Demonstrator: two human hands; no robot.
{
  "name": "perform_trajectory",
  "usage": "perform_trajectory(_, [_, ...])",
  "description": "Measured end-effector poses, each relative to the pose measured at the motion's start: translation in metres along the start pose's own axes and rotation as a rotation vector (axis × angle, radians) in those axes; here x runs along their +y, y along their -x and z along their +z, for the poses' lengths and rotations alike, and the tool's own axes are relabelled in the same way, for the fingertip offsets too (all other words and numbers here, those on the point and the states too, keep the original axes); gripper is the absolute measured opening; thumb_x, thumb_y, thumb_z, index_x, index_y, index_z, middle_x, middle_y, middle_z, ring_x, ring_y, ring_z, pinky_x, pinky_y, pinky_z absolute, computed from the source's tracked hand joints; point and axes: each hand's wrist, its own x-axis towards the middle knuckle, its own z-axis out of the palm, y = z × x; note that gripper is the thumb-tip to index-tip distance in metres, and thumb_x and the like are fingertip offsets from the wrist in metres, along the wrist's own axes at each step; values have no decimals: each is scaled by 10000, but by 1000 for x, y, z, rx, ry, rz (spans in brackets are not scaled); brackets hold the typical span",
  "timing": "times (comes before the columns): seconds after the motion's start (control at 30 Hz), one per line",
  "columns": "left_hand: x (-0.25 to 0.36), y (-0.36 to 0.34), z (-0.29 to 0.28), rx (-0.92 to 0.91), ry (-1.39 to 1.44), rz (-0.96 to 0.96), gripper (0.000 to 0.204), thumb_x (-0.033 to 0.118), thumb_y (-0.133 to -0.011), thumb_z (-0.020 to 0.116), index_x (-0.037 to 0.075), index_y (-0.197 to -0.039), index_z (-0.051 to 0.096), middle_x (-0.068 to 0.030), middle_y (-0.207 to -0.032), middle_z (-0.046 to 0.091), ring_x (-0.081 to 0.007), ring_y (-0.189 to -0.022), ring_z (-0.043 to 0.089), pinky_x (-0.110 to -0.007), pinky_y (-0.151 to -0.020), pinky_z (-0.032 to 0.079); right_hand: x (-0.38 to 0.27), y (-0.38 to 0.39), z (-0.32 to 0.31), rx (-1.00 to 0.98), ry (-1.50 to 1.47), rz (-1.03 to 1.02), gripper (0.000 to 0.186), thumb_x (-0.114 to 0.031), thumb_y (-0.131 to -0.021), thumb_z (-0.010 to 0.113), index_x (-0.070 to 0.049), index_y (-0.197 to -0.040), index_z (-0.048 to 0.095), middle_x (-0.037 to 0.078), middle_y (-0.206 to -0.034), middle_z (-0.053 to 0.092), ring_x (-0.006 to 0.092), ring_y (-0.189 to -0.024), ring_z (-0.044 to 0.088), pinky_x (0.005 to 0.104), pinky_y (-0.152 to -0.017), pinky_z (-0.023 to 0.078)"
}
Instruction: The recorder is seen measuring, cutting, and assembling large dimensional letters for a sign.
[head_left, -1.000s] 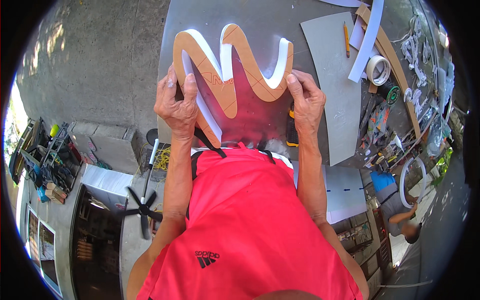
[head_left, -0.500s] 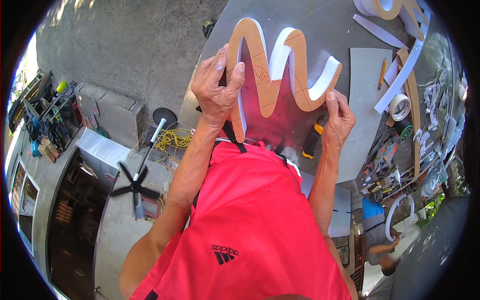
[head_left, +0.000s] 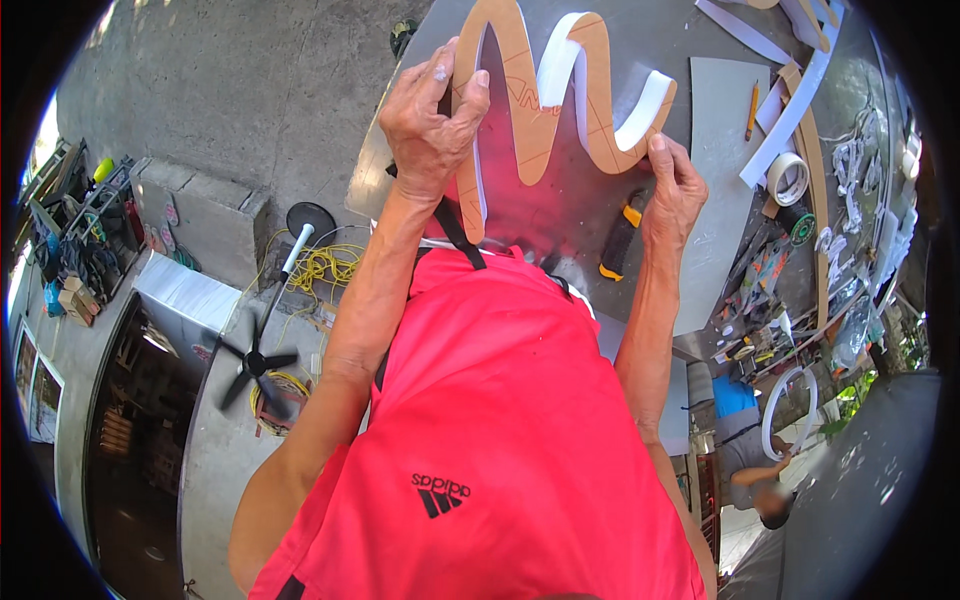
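Note:
A wavy letter-like cutout [head_left: 536,140] with a brown paper face and white side strips is held over the worktable, whose surface shows a red-pink sprayed patch. My left hand [head_left: 425,130] grips its left stroke, thumb at the edge. My right hand [head_left: 672,195] pinches the lower edge of its right end between thumb and finger. A yellow-and-black utility knife [head_left: 622,237] lies on the table just left of my right wrist.
Grey sheet [head_left: 722,225], pencil [head_left: 752,110], tape rolls [head_left: 787,179], strips and scraps crowd the table's right. A standing fan [head_left: 255,362] and yellow cords [head_left: 325,268] are lower left. A co-worker [head_left: 745,460] holds a white ring [head_left: 788,410] at lower right.
Both hands and the held cutout have shifted right since a second ago and moved upward in the view over the last half second. The surroundings have shifted in frame too.

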Motion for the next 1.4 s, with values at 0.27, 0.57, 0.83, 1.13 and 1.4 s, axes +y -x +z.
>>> perform_trajectory(0.27, [-8,4,-13,-72,298,-187,463,279,-936,780,-23,-1277,695,-139,-1107,769,-172,-924,732,-286,-826,578,2,-15,-9,-141,-283,24,526,-393,-1041,593,114,-1117,709,156,-991,746,202,-865,702,305,-791,549])
perform_trajectory(0.57, [-31,35,-28,-121,703,-378,339,200,-1006,691,-30,-1255,703,-113,-1005,780,-154,-828,737,-276,-765,604,19,-26,-10,-105,-401,-55,576,-432,-1056,529,116,-1124,692,196,-1019,737,244,-886,728,321,-823,604])
perform_trajectory(0.83, [-36,14,-23,-155,736,-397,227,122,-1018,643,-53,-1154,694,-123,-943,771,-143,-700,722,-261,-579,601,31,-26,0,-56,-427,-64,464,-358,-1063,540,68,-1159,696,151,-1060,738,216,-927,723,304,-850,590])
perform_trajectory(1.13, [-51,13,-38,-380,835,-366,242,103,-1017,649,-61,-1194,667,-143,-950,754,-168,-738,733,-272,-667,630,28,77,16,135,-153,-186,277,-103,-964,555,11,-1156,720,108,-1013,747,169,-822,727,288,-743,588])
perform_trajectory(1.4, [-55,28,-39,-443,815,-259,224,70,-1019,618,-53,-1194,681,-125,-929,749,-158,-731,723,-273,-682,626,114,174,32,119,-34,-280,292,-139,-957,646,-5,-1208,710,84,-1062,738,167,-937,715,294,-843,569])
